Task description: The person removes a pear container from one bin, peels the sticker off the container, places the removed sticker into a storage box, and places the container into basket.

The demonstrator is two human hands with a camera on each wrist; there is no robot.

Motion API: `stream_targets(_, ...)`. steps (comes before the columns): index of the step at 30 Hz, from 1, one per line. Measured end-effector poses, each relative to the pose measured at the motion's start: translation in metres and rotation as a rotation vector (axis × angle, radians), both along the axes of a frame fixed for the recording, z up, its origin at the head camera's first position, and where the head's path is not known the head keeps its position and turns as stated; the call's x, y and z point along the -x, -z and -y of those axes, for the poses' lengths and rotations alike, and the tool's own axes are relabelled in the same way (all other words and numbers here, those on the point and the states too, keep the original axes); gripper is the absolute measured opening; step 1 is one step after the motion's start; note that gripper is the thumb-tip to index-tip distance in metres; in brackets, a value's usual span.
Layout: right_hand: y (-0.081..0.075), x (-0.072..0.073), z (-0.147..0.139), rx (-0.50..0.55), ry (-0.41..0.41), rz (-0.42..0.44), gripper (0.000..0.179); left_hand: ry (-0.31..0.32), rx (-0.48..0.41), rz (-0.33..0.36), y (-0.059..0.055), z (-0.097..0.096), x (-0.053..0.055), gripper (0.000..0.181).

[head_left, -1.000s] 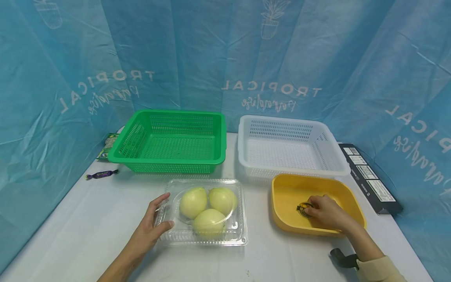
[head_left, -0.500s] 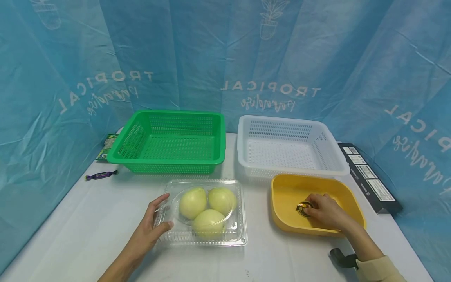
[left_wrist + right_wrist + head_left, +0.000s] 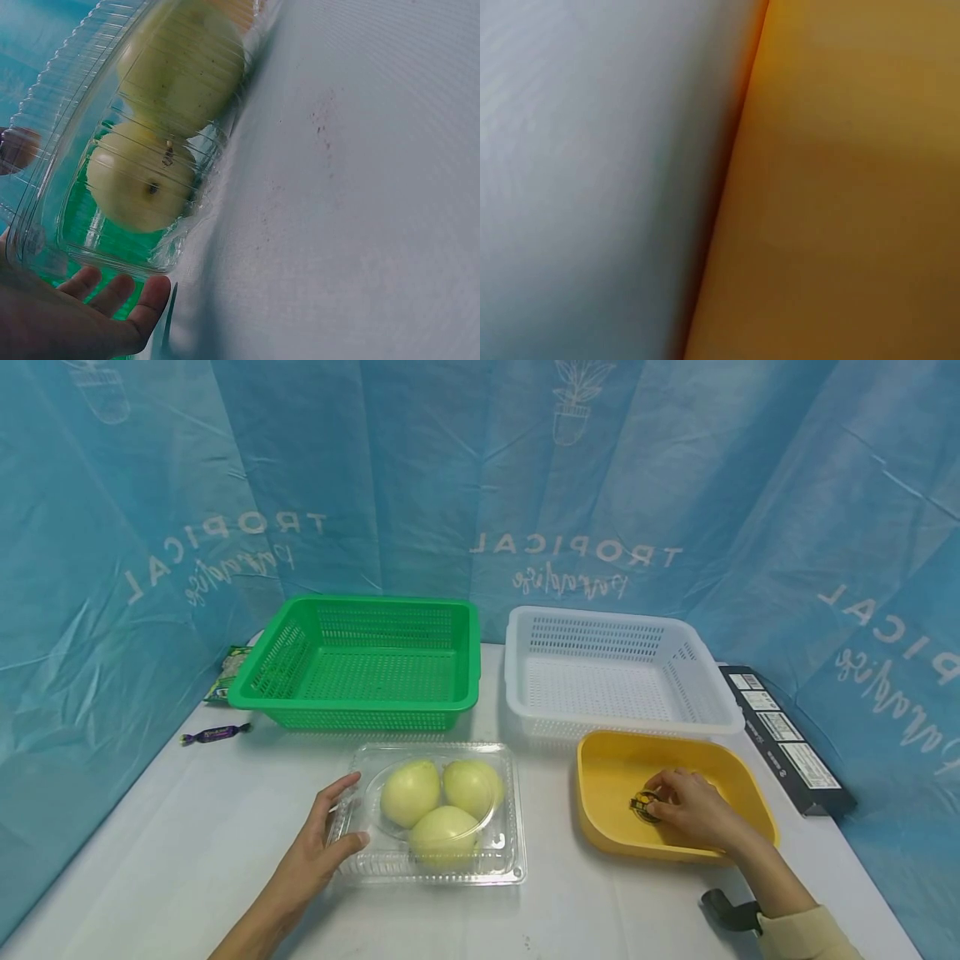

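A clear plastic clamshell container (image 3: pixel 495 843) holds three pale yellow-green round fruits (image 3: pixel 411 792) on the white table. My left hand (image 3: pixel 318 847) grips its left end, thumb over the lid's near-left part. In the left wrist view, curled fingertips (image 3: pixel 154 292) lie at the container's lower edge. To the right, my right hand (image 3: pixel 693 810) reaches into a yellow plastic tub (image 3: pixel 600 843) and pinches a small round black-and-gold shiny item (image 3: pixel 643 805) between thumb and fingers, low in the tub. The right wrist view shows only yellow wall (image 3: pixel 832 210) and white cloth, no hand.
A green basket (image 3: pixel 375 703) and a white basket (image 3: pixel 622 722) stand behind. Left lie a purple wrapped candy (image 3: pixel 216 734) and a green packet (image 3: pixel 227 675). A long black box (image 3: pixel 787 743) lies at the right edge. A black strap-like piece (image 3: pixel 727 910) is by the right wrist.
The fingers of my right hand have shifted slightly on the black-and-gold item, and its gold glint has varied. My left hand and the container stay where they were.
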State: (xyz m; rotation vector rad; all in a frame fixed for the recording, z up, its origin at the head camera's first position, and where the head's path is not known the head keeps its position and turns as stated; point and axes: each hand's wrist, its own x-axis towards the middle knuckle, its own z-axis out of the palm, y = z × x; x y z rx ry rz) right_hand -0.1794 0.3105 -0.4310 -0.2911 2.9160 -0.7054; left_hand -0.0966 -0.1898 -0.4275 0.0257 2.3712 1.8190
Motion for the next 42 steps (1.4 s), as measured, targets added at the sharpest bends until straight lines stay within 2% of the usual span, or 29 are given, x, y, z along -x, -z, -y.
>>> stream_targets(7, -0.001, -0.001, 0.002, -0.014, 0.026, 0.028, 0.032, 0.001, -0.006, -0.002, 0.000, 0.000, -0.001, 0.073)
stream_targets(16, -0.001, 0.000, 0.000, -0.017, 0.031, -0.004, 0.039, 0.001, -0.017, -0.005, -0.001, -0.001, -0.001, 0.072)
stream_targets(21, -0.005, -0.001, -0.002, 0.025, 0.003, -0.037, 0.046, 0.004, -0.019, -0.009, -0.001, -0.001, -0.001, 0.072)
stream_targets(30, -0.023, -0.003, -0.003, 0.142, -0.058, -0.068, 0.057, 0.001, -0.012, -0.020, -0.002, -0.001, -0.002, 0.072)
stream_targets(42, -0.056, -0.012, -0.008, 0.139, -0.042, -0.057, 0.066, 0.002, -0.017, -0.011, -0.001, -0.001, -0.001, 0.072)
